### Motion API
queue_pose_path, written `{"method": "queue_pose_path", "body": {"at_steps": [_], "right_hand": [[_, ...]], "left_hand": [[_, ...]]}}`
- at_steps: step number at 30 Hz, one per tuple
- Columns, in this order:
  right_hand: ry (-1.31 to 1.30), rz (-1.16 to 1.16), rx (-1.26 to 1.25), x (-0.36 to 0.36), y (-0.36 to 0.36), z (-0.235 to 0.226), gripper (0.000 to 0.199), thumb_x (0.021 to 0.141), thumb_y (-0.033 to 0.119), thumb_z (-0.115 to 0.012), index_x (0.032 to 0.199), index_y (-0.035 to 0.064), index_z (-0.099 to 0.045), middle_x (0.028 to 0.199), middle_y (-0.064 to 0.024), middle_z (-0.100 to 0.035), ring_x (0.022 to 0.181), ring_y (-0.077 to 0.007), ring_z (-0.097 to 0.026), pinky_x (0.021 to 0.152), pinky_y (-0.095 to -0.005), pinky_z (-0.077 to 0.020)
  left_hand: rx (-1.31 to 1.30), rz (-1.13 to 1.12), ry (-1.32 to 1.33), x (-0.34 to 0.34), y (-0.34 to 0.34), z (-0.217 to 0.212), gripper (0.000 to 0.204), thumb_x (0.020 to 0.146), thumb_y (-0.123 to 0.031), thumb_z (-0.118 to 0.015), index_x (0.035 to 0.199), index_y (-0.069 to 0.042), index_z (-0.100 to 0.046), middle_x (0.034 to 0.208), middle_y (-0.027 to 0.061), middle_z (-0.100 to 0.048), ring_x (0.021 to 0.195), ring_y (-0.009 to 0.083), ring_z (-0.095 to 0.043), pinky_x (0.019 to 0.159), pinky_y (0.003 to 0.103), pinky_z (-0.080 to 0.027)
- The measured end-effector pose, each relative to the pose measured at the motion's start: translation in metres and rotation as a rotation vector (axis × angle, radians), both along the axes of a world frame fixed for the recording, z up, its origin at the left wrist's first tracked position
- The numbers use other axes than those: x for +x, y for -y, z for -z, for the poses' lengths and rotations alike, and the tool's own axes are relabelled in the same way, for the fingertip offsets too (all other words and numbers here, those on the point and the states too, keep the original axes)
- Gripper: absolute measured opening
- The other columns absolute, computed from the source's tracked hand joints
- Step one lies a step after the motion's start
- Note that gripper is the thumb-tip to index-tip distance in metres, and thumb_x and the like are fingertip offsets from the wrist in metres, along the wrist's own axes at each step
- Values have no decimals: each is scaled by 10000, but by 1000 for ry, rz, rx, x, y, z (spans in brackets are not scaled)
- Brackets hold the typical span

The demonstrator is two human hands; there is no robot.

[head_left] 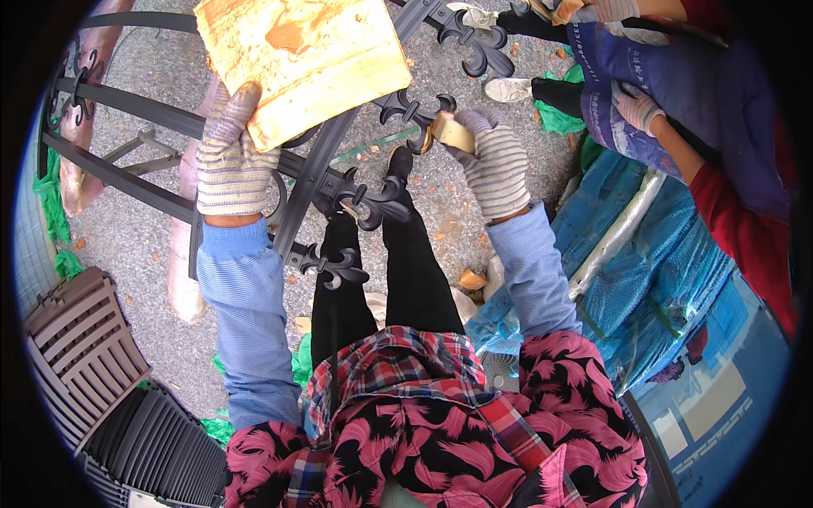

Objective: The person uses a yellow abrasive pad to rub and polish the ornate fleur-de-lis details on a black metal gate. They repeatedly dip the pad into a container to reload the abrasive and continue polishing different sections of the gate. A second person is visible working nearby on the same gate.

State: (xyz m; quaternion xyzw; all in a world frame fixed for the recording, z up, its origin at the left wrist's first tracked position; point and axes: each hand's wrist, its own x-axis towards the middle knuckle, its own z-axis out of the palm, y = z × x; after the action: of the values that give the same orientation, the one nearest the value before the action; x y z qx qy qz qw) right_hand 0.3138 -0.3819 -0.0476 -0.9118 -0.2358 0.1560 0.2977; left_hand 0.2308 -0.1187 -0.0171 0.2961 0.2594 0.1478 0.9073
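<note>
1. Yellow slab (309, 72), smeared with orange-brown colour, is held by its near edge in the left hand (230, 161); the gloved thumb lies over the top, and the other fingers are hidden, so I cannot tell how far they curl beneath.
2. The right hand (495, 165), in a striped glove, is partly closed, pinching a small pale block (454, 133) at the fingertips.
3. That block is right at the end of a black metal frame (315, 173), by a leaf-shaped tip (405, 108) with gold-brown on its points. Whether block and metal touch is unclear.
4. Judging by this, the step in hand looks like dabbing colour onto that tip, with the slab serving as the colour pad.
5. Two neighbouring tips, the middle one (368, 203) and the lower one (339, 269), look plain black, so the colouring seems only part done.
6. The next move would call for a light, controlled press on the curved points, a level slab, and perhaps fresh colour on the block.
</note>
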Motion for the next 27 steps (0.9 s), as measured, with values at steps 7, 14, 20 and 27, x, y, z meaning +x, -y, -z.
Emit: {"method": "queue_pose_path", "body": {"at_steps": [7,14,20,27], "right_hand": [[163,-26,-186,31,-4,11,345,649,95,-696,961,61,-552,936,-137,-572,829,-300,-584,682,-369,-493],[159,101,-227,37,-7,16,432,573,113,-761,963,54,-584,918,-133,-580,829,-293,-580,712,-348,-490],[108,-39,-171,11,-37,11,407,628,135,-728,999,63,-580,936,-144,-576,839,-301,-578,717,-364,-486],[112,-112,-307,5,-52,13,373,647,113,-713,993,66,-583,954,-151,-571,845,-312,-580,724,-363,-489]], "left_hand": [[-64,6,39,-1,-7,-4,426,817,14,-522,1220,33,-385,1195,199,-478,1080,298,-505,885,420,-472],[-123,-19,15,-15,-14,-5,420,814,15,-522,1215,33,-398,1200,198,-477,1091,303,-495,909,438,-449],[-54,9,15,-28,-19,-5,447,810,-2,-533,1234,18,-392,1215,168,-473,1108,282,-485,931,402,-432],[-91,59,106,-48,-29,-7,408,813,10,-529,1205,30,-421,1179,173,-498,1079,268,-508,895,391,-467]]}}
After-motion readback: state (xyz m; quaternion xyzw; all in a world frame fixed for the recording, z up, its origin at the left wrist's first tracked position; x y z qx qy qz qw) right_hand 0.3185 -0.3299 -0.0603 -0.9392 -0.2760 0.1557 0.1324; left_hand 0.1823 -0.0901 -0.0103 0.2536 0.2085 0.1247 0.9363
